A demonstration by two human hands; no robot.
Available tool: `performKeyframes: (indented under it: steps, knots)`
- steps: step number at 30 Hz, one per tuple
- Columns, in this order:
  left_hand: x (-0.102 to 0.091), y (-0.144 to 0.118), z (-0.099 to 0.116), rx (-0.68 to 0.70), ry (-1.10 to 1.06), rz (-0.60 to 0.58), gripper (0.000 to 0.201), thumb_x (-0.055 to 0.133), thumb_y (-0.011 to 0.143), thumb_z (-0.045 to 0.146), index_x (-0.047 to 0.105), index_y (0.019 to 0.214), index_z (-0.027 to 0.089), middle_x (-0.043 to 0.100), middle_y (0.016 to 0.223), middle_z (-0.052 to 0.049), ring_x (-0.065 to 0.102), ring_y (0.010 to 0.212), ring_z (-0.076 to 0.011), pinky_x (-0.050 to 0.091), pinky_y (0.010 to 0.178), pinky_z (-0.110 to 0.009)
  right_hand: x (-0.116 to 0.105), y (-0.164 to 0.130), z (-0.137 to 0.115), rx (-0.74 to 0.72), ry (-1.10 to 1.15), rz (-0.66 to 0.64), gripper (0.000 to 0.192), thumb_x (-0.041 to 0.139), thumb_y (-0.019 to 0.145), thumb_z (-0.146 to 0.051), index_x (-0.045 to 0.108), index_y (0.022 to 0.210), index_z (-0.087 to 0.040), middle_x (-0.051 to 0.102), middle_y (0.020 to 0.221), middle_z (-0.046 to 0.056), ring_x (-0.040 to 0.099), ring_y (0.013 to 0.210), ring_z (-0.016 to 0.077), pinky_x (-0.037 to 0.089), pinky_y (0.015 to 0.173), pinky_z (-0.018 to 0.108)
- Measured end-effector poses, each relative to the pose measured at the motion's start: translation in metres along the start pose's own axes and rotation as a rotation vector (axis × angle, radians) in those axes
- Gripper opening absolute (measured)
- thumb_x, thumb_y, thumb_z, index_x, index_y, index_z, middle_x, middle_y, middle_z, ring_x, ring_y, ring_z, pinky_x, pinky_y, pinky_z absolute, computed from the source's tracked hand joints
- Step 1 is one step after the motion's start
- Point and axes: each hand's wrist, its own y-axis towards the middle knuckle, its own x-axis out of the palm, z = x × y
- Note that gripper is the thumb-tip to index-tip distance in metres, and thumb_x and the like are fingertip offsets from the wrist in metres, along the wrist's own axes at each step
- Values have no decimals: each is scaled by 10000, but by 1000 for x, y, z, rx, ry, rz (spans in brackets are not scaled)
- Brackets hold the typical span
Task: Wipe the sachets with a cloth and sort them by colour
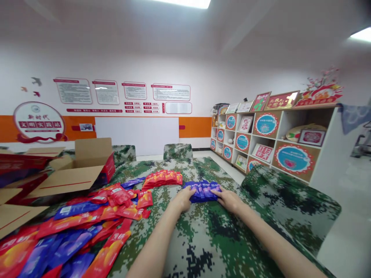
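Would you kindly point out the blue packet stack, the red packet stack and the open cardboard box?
blue packet stack (203, 191), head view, top of the row between both hands
red packet stack (162, 178), head view, middle of the row
open cardboard box (92, 150), head view, inner back flap

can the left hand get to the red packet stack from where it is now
Probably yes. The left hand rests on the blue packet stack, and the red packet stack lies just beyond it to the left on the camouflage table, with only bare cloth between them.
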Motion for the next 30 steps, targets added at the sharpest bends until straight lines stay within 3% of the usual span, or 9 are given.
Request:
performKeyframes:
  steps: [10,17,21,23,26,30]
  knots:
    - [11,61,-38,-101,22,17,709,546,662,93,402,1334,268,407,1311,-50,454,1165,-234,341,1001,-288,25,74,27,54,55,11,521,475,827,-278,389,1334,-359,461,1336,66,465,1201,229,376,964,347]
    - [20,69,-47,-171,39,29,755,525,691,97,294,1377,315,346,1382,-38,426,1198,-247,345,992,-334,31,89,27,95,51,10,542,457,836,-275,338,1356,-371,407,1377,55,543,1111,227,385,962,354]
    - [20,67,-45,-183,17,58,846,543,666,74,210,1407,312,173,1470,-43,348,1267,-265,337,1002,-332,28,87,24,92,66,39,647,479,821,-254,220,1408,-338,305,1444,88,516,1143,256,393,952,374]
    - [13,61,-42,-182,16,71,898,556,645,53,169,1419,291,102,1486,-62,288,1301,-281,319,1018,-334,22,84,22,100,72,53,736,488,799,-198,129,1432,-305,245,1469,111,492,1170,270,392,955,387]
    - [-11,35,-35,-164,51,92,877,549,662,47,165,1420,264,113,1474,-87,281,1300,-292,312,1022,-338,5,74,15,74,73,107,796,426,774,-88,21,1447,-222,219,1476,134,443,1218,268,366,994,404]
    - [-63,-36,-29,-160,98,192,707,495,768,119,207,1399,258,232,1406,-89,362,1234,-267,336,994,-335,-24,52,-14,-85,111,337,789,368,800,-109,-103,1433,-133,179,1490,120,249,1336,254,290,1075,410]
